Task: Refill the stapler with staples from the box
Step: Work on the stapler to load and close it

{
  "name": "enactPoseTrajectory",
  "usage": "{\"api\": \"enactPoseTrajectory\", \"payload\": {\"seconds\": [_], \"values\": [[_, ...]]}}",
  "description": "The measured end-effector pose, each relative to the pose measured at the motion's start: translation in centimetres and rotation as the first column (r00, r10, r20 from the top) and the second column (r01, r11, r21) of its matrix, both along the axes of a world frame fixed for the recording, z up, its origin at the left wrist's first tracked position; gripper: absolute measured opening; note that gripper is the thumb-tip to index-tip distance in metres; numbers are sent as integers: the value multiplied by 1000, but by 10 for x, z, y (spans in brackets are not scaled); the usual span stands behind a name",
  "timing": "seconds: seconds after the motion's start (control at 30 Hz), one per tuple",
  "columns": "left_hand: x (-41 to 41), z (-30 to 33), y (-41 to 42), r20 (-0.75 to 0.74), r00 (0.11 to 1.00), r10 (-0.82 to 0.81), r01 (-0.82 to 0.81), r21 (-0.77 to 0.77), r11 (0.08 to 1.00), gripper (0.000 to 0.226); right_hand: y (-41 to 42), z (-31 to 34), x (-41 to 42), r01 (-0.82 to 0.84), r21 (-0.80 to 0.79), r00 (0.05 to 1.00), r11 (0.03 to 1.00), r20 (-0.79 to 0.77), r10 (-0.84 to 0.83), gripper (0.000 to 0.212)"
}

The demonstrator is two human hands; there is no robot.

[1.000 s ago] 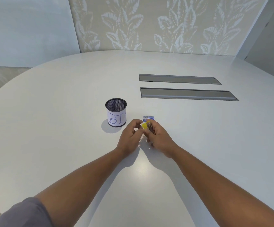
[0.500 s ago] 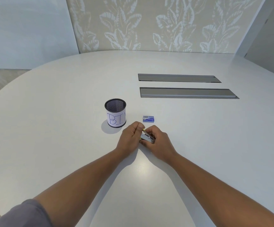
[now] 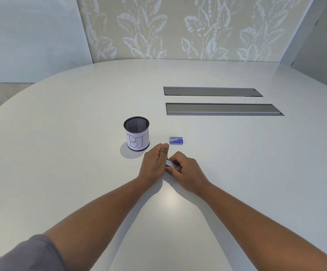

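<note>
Both hands close on the small stapler [image 3: 173, 165] at frame centre: right hand [image 3: 186, 171] should steady it, left hand [image 3: 154, 163] work squarely.

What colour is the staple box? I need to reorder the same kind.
Blue, with a pale patch at its left end; the staple box shows best in the head view.

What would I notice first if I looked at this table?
Two hands meet in the middle of the big white table: the left hand and right hand hold a small stapler together. Just behind them lies a little blue staple box, and left of it stands a black mesh cup labelled "BIN".
</note>
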State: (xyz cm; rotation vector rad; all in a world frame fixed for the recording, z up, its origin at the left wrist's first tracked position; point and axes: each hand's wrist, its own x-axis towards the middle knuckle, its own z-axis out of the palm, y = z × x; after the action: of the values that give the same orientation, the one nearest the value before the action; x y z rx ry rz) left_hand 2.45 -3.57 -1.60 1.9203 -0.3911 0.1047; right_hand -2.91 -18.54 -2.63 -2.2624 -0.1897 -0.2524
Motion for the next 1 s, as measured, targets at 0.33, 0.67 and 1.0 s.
{"api": "enactPoseTrajectory", "payload": {"seconds": [0.33, 0.67, 1.0], "values": [[3, 7, 6, -305, 941, -148, 44, -325, 945, 29, 1, 2, 4, 44, 89, 997, 995, 56, -49, 34], [5, 16, 10, -402, 886, -231, 29, -450, 893, 31, 0, 4, 5, 83, 99, 990, 992, 109, -94, 31], [6, 11, 7, -328, 906, -268, 106, -437, 893, 15, 3, 9, 3, 87, 400, 995, 913, 3, -96, 24]]}}
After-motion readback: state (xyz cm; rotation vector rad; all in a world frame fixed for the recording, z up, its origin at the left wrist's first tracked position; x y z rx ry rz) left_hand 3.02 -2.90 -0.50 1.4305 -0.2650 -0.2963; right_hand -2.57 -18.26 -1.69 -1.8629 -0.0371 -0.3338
